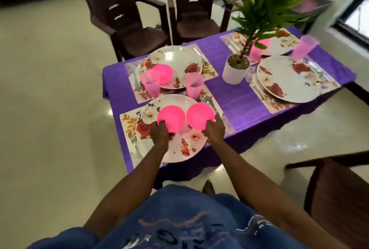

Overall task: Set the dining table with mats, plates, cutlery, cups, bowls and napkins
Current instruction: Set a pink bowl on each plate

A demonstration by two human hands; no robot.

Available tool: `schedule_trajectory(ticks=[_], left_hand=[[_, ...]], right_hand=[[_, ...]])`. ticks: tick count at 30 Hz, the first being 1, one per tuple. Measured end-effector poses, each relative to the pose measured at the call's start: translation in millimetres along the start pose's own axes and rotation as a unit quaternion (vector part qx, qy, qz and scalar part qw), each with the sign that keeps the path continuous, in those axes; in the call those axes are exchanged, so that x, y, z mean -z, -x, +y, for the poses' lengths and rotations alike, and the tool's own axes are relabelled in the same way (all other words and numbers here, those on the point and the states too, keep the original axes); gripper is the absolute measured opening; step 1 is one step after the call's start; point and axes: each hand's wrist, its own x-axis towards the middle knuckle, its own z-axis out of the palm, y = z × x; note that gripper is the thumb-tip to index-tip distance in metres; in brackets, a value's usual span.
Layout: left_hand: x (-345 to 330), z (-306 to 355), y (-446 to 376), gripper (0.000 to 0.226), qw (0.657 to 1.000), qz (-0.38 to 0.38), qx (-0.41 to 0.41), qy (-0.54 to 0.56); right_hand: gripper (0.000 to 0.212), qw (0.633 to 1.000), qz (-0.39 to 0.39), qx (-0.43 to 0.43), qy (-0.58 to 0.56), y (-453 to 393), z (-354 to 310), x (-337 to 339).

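Left hand (159,132) fingers grip one pink bowl (170,118); right hand (214,129) fingers grip a second bowl (200,116), at its 3 o'clock, above the nearest plate (185,149).

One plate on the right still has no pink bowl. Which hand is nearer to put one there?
The right hand. It already grips a pink bowl on the side toward the bare plate. The left hand holds its bowl over the near plate.

Two bright pink bowls (171,118) (200,116) sit side by side over the nearest floral plate (180,149), tilted; each is gripped at its rim. A third pink bowl (162,74) rests on the far-left plate (179,60); translucent pink cups (194,85) stand upright nearby.
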Motion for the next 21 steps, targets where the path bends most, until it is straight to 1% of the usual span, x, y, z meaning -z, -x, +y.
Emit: schedule_trajectory(ticks=[2, 4, 6, 8, 9, 11, 17, 21], left_hand=[[1.6, -0.9, 6.4, 0.048, 1.0, 0.028, 0.0, 0.011], [4.9, -6.6, 10.8, 0.046, 0.997, 0.07, -0.011, 0.007], [10.5, -13.4, 10.9, 0.046, 0.996, 0.092, -0.017, 0.007], [15.8, -18.1, 9.9, 0.049, 0.994, 0.103, -0.018, 0.008], [17.9, -18.1, 11.8, 0.05, 0.994, 0.107, -0.019, 0.004], [22.2, -16.8, 13.8, 0.049, 0.994, 0.108, -0.015, -0.002], [31.9, -16.2, 16.3, 0.05, 0.996, 0.081, -0.022, -0.03], [35.1, -12.5, 13.8, 0.048, 0.997, 0.069, -0.025, -0.031]], right_hand=[[0.043, 0.999, -0.03, 0.015, -0.003, -4.2, -4.2, 2.9], [0.043, 0.997, -0.071, 0.028, 0.007, -7.4, -8.2, 3.5], [0.045, 0.993, -0.11, 0.03, 0.016, -11.8, -12.0, -2.3], [0.051, 0.99, -0.142, 0.021, 0.014, -19.3, -15.0, -12.1], [0.057, 0.988, -0.153, 0.017, 0.013, -23.4, -17.0, -17.2], [0.066, 0.987, -0.162, 0.014, 0.013, -32.4, -19.7, -28.3], [0.048, 0.981, -0.194, -0.02, -0.014, -42.3, -30.9, -43.4], [0.046, 0.981, -0.191, -0.025, -0.022, -45.4, -34.9, -46.0]])
